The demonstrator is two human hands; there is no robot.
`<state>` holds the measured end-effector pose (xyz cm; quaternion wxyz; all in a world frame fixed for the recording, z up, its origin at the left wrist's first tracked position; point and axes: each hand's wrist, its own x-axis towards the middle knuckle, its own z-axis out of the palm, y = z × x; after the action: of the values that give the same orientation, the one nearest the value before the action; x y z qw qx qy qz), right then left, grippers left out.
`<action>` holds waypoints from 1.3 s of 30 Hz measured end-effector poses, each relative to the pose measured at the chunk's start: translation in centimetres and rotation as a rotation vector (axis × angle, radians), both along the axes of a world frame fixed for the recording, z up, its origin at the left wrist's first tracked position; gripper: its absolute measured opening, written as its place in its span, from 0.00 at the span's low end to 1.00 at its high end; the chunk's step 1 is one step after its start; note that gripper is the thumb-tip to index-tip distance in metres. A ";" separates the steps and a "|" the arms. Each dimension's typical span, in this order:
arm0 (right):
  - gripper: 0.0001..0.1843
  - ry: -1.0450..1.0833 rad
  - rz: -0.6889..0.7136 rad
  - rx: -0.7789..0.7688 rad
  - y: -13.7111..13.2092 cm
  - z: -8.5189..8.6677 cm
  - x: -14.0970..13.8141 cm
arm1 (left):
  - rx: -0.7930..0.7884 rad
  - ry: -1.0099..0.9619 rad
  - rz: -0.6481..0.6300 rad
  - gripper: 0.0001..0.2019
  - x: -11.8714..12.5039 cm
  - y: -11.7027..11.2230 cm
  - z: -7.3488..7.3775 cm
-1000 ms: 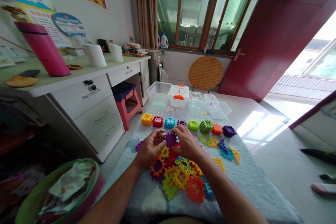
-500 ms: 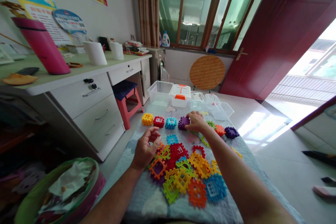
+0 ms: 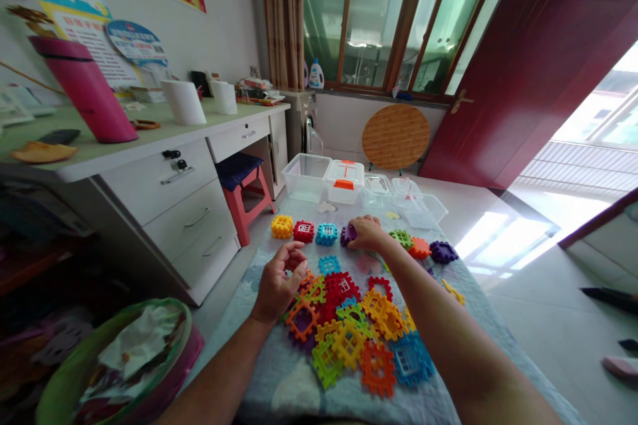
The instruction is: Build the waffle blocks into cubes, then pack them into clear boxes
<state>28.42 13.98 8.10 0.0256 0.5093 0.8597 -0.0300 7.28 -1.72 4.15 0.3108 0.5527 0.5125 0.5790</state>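
Observation:
A heap of flat plastic puzzle tiles in several colours lies on a pale quilted cloth. Behind it runs a row of assembled cubes: yellow, red, blue, purple, green, orange and dark purple. My right hand reaches forward, fingers closed over the purple cube in the row. My left hand hovers above the left edge of the heap with fingers curled and pinched; nothing shows in them.
Clear plastic boxes and lids stand beyond the row. A white desk with drawers and a pink stool are at the left. A green-rimmed basket sits at the lower left. A red door stands open at the right.
A second ago both hands held a purple cube over the heap. My right hand carried it forward into the row between the blue and green cubes; my left hand stayed back, curled.

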 end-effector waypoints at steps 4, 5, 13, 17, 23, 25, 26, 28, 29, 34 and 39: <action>0.24 -0.006 -0.004 -0.003 0.2 -0.2 -0.5 | -0.002 -0.008 0.011 0.16 0.0 0.0 0.0; 0.24 -0.002 -0.007 0.001 0.2 -0.2 -0.5 | -0.001 -0.003 0.017 0.16 0.0 0.0 0.0; 0.34 0.161 -0.010 0.142 -3.0 1.4 1.4 | 0.046 0.126 0.166 0.13 -0.4 0.0 0.3; 0.24 0.311 0.058 0.171 -6.8 1.2 4.1 | 0.091 0.231 0.311 0.11 -0.8 0.1 0.3; 0.15 0.407 0.122 0.041 -11.2 -0.9 5.0 | 0.119 0.298 0.359 0.10 -1.0 0.3 0.1; 0.15 0.384 0.141 0.016 -11.8 -1.2 3.6 | 0.137 0.324 0.344 0.10 -1.0 0.5 -0.1; 0.16 0.358 0.144 0.006 -11.9 -1.2 2.8 | 0.143 0.337 0.338 0.09 -1.0 0.6 -0.3; 0.19 0.293 0.137 -0.016 -12.0 -1.3 1.2 | 0.153 0.356 0.338 0.09 -1.1 0.6 -0.5; 0.20 0.271 0.128 -0.023 -11.9 -1.4 0.5 | 0.156 0.364 0.341 0.09 -1.2 0.6 -0.5; 0.22 0.392 0.099 -0.038 -11.3 -2.6 -0.9 | 0.222 0.439 0.255 0.09 -1.0 0.1 -0.1; 0.18 0.624 0.055 -0.048 -10.8 -2.6 -0.2 | 0.248 0.636 0.024 0.16 0.2 -1.5 2.0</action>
<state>28.20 3.23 5.51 -0.2266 0.4515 0.8384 -0.2047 7.49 -3.20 6.11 0.0592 0.7331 0.5160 0.4392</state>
